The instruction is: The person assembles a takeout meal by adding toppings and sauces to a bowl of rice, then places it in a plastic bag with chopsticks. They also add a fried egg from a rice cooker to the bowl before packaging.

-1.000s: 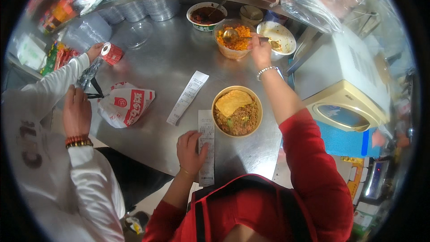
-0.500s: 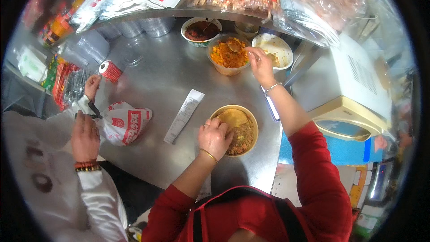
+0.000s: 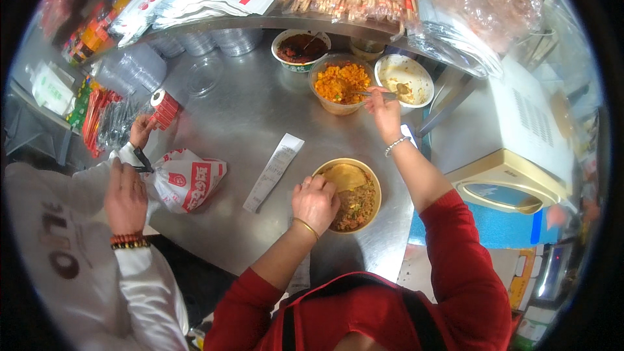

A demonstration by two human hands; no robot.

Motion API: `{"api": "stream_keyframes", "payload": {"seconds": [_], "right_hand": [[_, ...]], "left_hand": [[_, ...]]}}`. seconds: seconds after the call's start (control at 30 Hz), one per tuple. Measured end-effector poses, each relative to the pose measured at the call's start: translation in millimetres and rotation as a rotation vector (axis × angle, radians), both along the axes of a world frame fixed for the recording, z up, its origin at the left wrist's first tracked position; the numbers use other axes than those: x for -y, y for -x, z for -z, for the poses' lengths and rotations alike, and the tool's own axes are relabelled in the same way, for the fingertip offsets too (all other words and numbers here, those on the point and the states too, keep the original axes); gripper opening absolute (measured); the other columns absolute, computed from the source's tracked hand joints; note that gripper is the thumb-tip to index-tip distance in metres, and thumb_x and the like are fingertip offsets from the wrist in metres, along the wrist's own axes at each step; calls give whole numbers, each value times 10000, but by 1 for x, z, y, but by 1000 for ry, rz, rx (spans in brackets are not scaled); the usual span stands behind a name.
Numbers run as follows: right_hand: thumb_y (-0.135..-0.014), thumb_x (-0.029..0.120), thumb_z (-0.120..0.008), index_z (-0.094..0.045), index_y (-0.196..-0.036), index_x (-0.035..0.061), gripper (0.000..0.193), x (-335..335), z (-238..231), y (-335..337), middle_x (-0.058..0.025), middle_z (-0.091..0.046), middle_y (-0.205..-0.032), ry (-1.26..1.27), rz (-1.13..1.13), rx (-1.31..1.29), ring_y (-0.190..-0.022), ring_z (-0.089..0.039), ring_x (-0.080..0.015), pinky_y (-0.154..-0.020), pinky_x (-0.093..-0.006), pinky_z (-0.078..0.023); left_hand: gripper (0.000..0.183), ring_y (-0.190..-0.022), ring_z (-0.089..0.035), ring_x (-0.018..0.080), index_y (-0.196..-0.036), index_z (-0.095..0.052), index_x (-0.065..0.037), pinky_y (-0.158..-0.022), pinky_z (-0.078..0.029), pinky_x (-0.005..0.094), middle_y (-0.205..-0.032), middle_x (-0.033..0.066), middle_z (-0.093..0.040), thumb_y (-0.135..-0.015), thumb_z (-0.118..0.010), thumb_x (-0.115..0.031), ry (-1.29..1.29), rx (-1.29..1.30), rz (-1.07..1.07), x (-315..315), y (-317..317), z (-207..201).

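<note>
My left hand (image 3: 316, 203) curls over the left rim of a round takeaway bowl (image 3: 376, 211), fingers bent and gripping its edge. Inside lie minced brown food (image 3: 357, 207) and a flat yellow piece (image 3: 344, 177). My right hand (image 3: 385, 117) is closed on the handle of a metal spoon (image 3: 388, 95), whose head is down in orange diced food (image 3: 340, 83). That food fills a clear plastic tub (image 3: 335, 108). To the tub's right sits a white bowl (image 3: 422, 73) with yellowish residue; to its left, a bowl of dark red sauce (image 3: 300, 49).
A paper receipt (image 3: 273, 172) lies left of the takeaway bowl. At far left a co-worker's hands (image 3: 127, 198) are near a knotted white-and-red bag (image 3: 188, 179) and a red-and-white roll (image 3: 165, 107). An overhead shelf (image 3: 325, 25) holds wrapped chopsticks; a white appliance (image 3: 513, 130) stands right.
My right hand has taken hold of the spoon, and its head now dips into the orange food. My left hand stays at the takeaway bowl. The whole view has shifted slightly.
</note>
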State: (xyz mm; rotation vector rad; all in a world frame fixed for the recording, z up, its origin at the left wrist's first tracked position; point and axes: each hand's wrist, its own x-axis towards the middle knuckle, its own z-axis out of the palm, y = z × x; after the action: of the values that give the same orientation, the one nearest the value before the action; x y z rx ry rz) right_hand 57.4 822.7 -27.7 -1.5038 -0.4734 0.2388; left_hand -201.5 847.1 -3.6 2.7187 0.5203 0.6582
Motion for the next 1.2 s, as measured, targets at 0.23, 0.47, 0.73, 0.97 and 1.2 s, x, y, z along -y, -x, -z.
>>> {"api": "stream_keyframes", "payload": {"seconds": [0.23,0.47,0.73,0.97,1.2], "right_hand": [[-924,188,-470,-600,-987,-23,256,3,3,-8,-107,-628,-715,-172,208,-265,-575,-574,-133,-510,-249,-460],[-908,176,-499,-593,-980,-25,233,16,-11,-13,-115,-625,-721,-243,220,-353,-572,-570,-154,-523,-266,-459],[-883,180,-553,-582,-986,-26,232,84,-55,36,-104,-611,-753,-343,30,-372,-618,-558,-147,-580,-257,-444],[-902,209,-539,-551,-974,-34,254,163,-77,120,-90,-585,-745,-231,-33,-439,-655,-556,-164,-587,-264,-444],[-919,177,-499,-551,-994,-23,220,185,-60,182,-100,-596,-734,-95,-9,-350,-641,-564,-160,-579,-262,-450]], "left_hand": [[104,-760,-571,250,-726,-619,-112,-645,-449,356,-779,39,-576,-635,-670,-105,14,14,-16,-5,-2,0],[78,-731,-595,296,-783,-615,-125,-622,-485,373,-761,77,-605,-721,-662,-120,240,88,5,-16,-6,4],[128,-727,-609,289,-825,-649,-120,-646,-487,377,-826,103,-628,-763,-661,-232,442,-19,26,-36,-8,13],[160,-672,-616,167,-843,-647,-67,-644,-481,289,-741,74,-650,-778,-675,-211,660,-142,79,-55,-17,9],[131,-677,-602,127,-838,-644,-63,-641,-476,265,-731,51,-641,-776,-679,-173,692,-65,121,-56,-22,5]]}}
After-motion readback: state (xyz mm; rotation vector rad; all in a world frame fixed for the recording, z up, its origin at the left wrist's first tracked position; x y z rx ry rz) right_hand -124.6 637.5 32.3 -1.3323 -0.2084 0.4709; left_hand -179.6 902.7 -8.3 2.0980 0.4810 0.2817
